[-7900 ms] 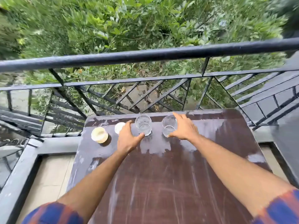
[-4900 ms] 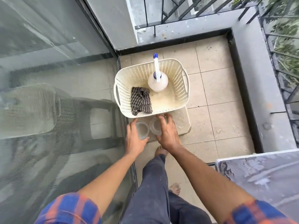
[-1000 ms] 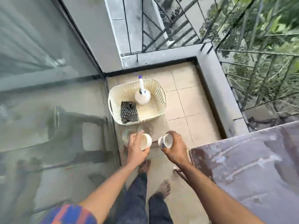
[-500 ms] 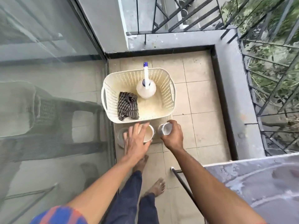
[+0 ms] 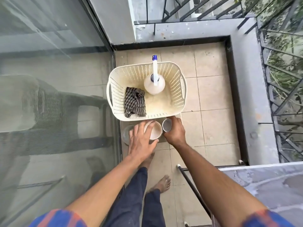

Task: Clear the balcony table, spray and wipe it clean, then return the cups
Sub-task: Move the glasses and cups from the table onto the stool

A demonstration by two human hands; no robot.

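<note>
Cream plastic basket (image 5: pixel 183 89) on the tiled balcony floor (image 5: pixel 213 95); spray bottle (image 5: pixel 154 86) upright inside, checked cloth (image 5: pixel 134 102) crumpled to its left; both hands low, just in front of the basket; left hand (image 5: pixel 141 141) lies over the larger cup (image 5: pixel 156 130), fingers spread and nearly straight across its mouth; right hand (image 5: pixel 175 131) has its fingers curled round the small cup (image 5: pixel 166 125), just beside the larger; clear glass (image 5: pixel 127 131) half hidden under the left hand; streaked tabletop (image 5: pixel 270 185) lower right.

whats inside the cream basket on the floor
An upright white spray bottle and a crumpled dark checked cloth sit in the basket. Anything under the cloth is covered.
</note>
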